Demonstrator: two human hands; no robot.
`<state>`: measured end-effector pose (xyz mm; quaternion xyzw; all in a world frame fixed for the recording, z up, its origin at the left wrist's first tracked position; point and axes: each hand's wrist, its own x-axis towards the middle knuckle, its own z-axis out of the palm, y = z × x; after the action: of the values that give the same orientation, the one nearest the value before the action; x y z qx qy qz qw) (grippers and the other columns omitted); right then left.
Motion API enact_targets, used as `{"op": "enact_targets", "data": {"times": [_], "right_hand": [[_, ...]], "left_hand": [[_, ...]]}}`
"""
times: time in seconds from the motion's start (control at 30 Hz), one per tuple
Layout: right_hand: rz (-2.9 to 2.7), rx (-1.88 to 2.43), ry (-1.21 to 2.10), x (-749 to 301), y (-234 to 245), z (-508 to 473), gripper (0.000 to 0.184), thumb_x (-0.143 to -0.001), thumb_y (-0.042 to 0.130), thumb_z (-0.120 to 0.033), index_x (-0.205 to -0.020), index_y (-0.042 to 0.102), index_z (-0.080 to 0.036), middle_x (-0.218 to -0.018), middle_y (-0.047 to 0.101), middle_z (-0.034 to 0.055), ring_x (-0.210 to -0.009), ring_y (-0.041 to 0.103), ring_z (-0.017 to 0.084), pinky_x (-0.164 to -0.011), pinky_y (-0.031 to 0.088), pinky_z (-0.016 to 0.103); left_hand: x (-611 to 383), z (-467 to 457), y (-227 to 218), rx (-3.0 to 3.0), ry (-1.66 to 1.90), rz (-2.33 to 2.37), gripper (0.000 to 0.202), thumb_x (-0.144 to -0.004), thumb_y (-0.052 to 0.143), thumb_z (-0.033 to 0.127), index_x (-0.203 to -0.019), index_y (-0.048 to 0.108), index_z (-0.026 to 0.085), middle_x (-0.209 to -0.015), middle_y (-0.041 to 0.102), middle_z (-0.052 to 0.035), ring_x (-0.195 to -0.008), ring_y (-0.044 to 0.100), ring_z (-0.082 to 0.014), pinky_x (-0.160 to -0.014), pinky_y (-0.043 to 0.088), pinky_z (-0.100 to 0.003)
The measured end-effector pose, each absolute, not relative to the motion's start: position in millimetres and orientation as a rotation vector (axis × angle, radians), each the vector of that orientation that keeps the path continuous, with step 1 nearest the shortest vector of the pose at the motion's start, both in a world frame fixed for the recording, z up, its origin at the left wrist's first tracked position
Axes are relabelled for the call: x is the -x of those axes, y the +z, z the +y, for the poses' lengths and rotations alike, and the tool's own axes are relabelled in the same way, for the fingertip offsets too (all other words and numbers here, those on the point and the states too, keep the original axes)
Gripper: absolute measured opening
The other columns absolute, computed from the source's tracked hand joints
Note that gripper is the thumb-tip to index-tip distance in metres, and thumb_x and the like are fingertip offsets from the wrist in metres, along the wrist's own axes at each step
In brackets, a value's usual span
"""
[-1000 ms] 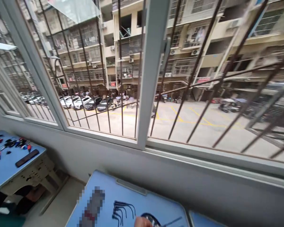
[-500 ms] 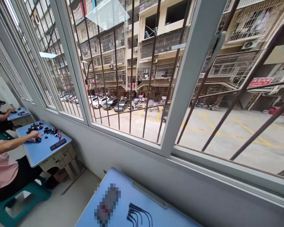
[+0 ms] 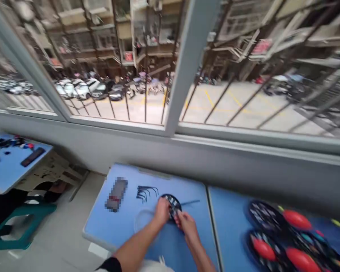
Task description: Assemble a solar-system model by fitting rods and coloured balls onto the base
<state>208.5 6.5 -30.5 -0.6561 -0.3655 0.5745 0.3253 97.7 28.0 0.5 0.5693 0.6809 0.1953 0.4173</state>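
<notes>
Both my hands meet over a small round black part [image 3: 173, 203] on the blue table [image 3: 124, 226]. My left hand [image 3: 162, 211] grips its left edge with curled fingers. My right hand [image 3: 185, 223] pinches its right lower edge. A thin dark rod [image 3: 190, 203] sticks out to the right of the part. A bundle of black bent wires [image 3: 146, 192] lies just left of the hands, and a blurred grey object [image 3: 116, 194] lies further left. The picture is smeared by motion.
A second blue table [image 3: 229, 234] on the right carries black round discs [image 3: 262, 215] and red oval pieces [image 3: 296, 219]. At left another blue desk [image 3: 5, 170] holds small parts above a teal stool [image 3: 17, 226]. A barred window [image 3: 172, 75] runs along the wall behind.
The view has swung down and right from the window and the neighbouring seated person. My hands and the round black part have come into sight, as has the right table with red pieces.
</notes>
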Motion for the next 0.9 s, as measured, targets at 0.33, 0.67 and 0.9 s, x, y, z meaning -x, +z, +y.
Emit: {"op": "enact_targets", "data": {"times": [0.33, 0.67, 0.9], "right_hand": [[-0.634, 1.776, 1.559, -242.5, -40.4, -42.8, 0.036, -0.053, 0.065, -0.05, -0.053, 0.047, -0.019, -0.048, 0.057, -0.0002, -0.041, 0.047, 0.009, -0.041, 0.036, 0.021], [-0.563, 1.847, 1.617, -249.7, -34.1, -68.8, 0.037, -0.049, 0.068, -0.049, -0.05, 0.048, -0.018, -0.047, 0.057, 0.0009, -0.041, 0.046, 0.009, -0.041, 0.036, 0.021], [-0.561, 1.786, 1.626, -240.1, -20.1, -60.4, 0.037, -0.052, 0.068, -0.049, -0.052, 0.048, -0.019, -0.05, 0.058, 0.0006, -0.043, 0.046, 0.009, -0.043, 0.036, 0.022]], "left_hand": [[-66.6, 19.6, -16.0, -1.662, 0.413, 1.779, 0.024, -0.076, 0.054, 0.013, -0.097, 0.063, 0.021, -0.091, 0.06, -0.0033, -0.094, 0.049, -0.0163, -0.084, 0.038, -0.026], [43.1, 70.5, -15.9, -1.485, 0.358, 2.155, 0.023, -0.076, 0.054, 0.015, -0.095, 0.066, 0.019, -0.091, 0.061, -0.007, -0.095, 0.05, -0.0209, -0.081, 0.038, -0.027], [40.7, 92.4, -23.7, -1.37, 0.406, 2.038, 0.013, -0.06, 0.061, 0.004, -0.064, 0.066, 0.015, -0.071, 0.063, -0.0039, -0.072, 0.056, -0.0164, -0.072, 0.04, -0.026]]}}
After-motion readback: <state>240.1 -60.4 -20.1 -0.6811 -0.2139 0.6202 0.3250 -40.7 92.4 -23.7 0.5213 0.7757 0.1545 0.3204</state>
